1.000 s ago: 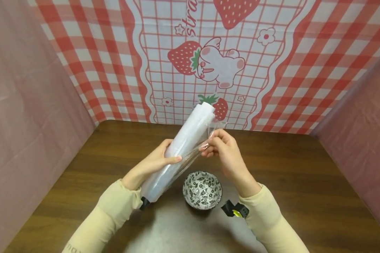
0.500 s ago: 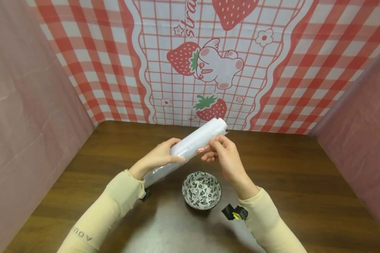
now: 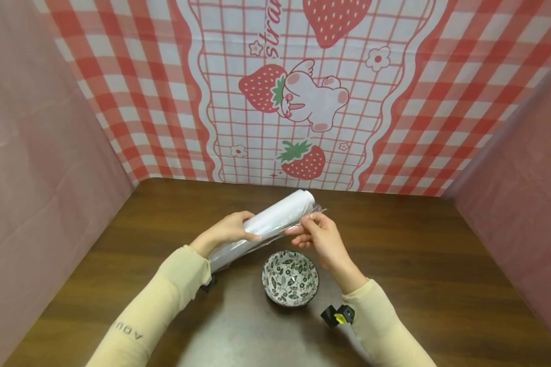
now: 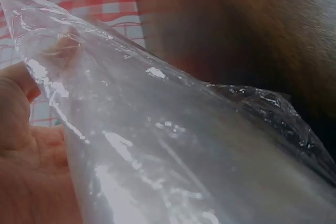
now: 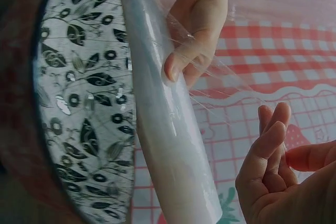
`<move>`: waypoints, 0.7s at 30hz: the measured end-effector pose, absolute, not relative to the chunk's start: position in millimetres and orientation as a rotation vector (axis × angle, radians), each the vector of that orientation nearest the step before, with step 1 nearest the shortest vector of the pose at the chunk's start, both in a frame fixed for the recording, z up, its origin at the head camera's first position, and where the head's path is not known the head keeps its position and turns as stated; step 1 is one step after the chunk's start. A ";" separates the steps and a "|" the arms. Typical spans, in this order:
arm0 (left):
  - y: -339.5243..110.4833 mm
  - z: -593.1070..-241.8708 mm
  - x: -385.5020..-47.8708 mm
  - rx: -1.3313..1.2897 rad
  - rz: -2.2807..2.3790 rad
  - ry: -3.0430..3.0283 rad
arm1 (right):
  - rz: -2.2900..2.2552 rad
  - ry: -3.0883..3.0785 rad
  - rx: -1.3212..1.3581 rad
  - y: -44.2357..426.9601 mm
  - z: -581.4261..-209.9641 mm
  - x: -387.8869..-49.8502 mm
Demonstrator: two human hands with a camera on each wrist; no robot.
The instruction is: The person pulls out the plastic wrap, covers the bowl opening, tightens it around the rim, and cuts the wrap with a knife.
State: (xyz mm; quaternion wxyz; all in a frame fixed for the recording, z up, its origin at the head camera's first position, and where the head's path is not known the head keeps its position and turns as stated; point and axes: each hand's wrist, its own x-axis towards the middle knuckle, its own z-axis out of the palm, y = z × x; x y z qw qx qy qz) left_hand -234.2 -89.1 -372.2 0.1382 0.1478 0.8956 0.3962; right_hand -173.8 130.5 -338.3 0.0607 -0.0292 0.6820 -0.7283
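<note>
A roll of cling film [image 3: 275, 216] slants above the table, its far end up and to the right. My left hand [image 3: 227, 229] grips it around the middle, thumb on the near side. With thumb and fingers my right hand [image 3: 321, 237] pinches the loose edge of the clear film, beside the roll's far end. In the right wrist view a thin sheet of film [image 5: 226, 77] stretches from the roll [image 5: 170, 129] toward the right fingertips [image 5: 278, 111]. Crinkled film [image 4: 157, 103] fills much of the left wrist view. Just below the roll stands a bowl [image 3: 290, 279] with black leaf patterns.
The bowl sits on a dark wooden table [image 3: 408, 265]. A red-and-white checked cloth [image 3: 165, 102] with strawberries hangs behind it, and pink cloth [image 3: 41, 168] hangs at both sides. A black camera mount [image 3: 339, 315] is at the right wrist.
Over the last second the roll has tilted flatter and come lower, its far end nearer the table. Both hands have shifted with it, the right still pinching the film. The bowl stays in place.
</note>
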 end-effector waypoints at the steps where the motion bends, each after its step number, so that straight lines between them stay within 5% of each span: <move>1: -89.8 -374.2 -234.5 0.425 1.135 2.590 | -2.194 2.058 -0.087 130.5 -340.4 -173.6; 21: -84.5 -388.1 -243.4 0.515 0.973 2.603 | -2.157 2.010 0.050 133.2 -358.5 -173.5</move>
